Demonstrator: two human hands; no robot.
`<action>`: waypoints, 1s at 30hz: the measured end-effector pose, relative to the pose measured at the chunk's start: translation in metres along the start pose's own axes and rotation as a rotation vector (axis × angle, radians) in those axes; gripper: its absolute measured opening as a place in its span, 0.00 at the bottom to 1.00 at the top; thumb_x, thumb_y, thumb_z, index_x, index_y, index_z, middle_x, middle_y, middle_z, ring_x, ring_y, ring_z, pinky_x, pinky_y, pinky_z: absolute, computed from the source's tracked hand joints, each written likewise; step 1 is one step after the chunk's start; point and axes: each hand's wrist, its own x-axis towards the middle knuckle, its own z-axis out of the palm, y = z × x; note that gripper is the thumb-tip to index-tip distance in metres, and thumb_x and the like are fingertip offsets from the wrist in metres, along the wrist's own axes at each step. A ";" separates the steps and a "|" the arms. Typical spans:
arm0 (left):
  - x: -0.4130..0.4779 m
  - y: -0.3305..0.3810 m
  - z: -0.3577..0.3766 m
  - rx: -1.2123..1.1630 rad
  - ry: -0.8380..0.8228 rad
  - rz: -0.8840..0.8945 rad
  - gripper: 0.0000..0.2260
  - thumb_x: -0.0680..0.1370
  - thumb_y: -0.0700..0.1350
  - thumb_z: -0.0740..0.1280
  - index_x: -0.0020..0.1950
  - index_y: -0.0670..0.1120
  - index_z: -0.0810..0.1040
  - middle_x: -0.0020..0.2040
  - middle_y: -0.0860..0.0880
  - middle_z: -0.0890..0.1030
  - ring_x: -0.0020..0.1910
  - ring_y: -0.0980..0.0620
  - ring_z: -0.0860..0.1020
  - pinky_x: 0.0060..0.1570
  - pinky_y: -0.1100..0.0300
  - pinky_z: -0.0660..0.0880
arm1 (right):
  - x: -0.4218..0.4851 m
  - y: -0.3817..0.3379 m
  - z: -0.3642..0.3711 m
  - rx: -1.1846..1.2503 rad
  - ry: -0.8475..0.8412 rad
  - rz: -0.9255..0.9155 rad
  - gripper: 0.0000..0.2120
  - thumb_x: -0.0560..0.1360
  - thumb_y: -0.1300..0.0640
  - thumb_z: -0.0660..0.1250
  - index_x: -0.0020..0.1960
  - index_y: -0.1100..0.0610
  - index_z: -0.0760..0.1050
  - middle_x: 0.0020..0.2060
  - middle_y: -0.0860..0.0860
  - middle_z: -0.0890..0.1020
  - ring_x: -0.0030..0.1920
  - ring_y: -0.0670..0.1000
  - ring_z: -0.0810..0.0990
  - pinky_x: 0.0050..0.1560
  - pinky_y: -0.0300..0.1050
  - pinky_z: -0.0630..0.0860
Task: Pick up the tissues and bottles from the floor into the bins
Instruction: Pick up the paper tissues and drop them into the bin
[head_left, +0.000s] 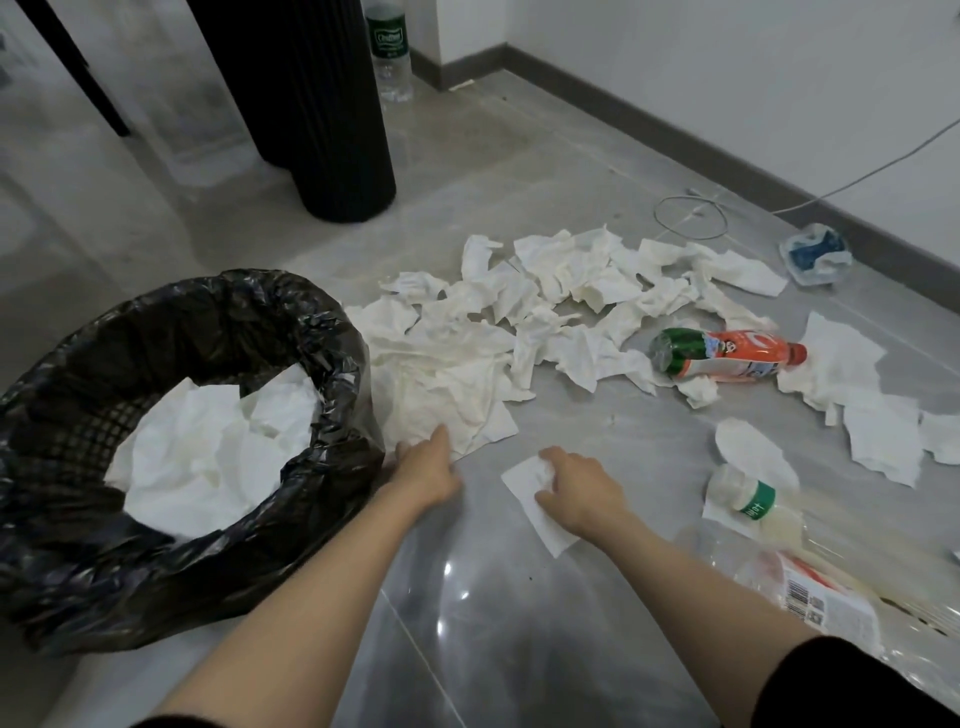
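Grey glossy floor (493, 623), mid-frame tissue pile (467, 364) beside lined bin (78, 364) at left. Tissues look light, soft, crumple easily; bunch from the middle. Right hand (579, 488) pinches a loose tissue (545, 525), lower centre. Left hand (426, 470) reaches forward, fingers (440, 434) fairly straight, touching pile edge.
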 end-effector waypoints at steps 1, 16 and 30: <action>0.000 -0.001 0.003 0.007 -0.018 0.012 0.18 0.76 0.45 0.62 0.64 0.42 0.64 0.60 0.40 0.73 0.64 0.38 0.65 0.59 0.51 0.67 | -0.002 0.000 0.001 -0.013 0.004 -0.013 0.25 0.76 0.53 0.62 0.72 0.50 0.60 0.61 0.53 0.73 0.64 0.56 0.69 0.58 0.48 0.70; -0.001 -0.014 0.006 -0.133 0.069 -0.042 0.21 0.77 0.41 0.62 0.69 0.44 0.63 0.67 0.38 0.64 0.67 0.38 0.64 0.66 0.55 0.63 | -0.004 0.003 0.005 -0.021 0.061 -0.041 0.20 0.74 0.59 0.64 0.64 0.51 0.66 0.57 0.53 0.73 0.60 0.55 0.70 0.47 0.44 0.68; -0.025 0.003 0.021 -0.017 0.233 0.400 0.28 0.73 0.43 0.68 0.71 0.55 0.64 0.62 0.53 0.67 0.62 0.52 0.68 0.59 0.58 0.68 | -0.016 0.020 0.013 0.038 0.174 0.051 0.19 0.75 0.58 0.61 0.64 0.56 0.63 0.55 0.56 0.74 0.56 0.58 0.72 0.42 0.44 0.66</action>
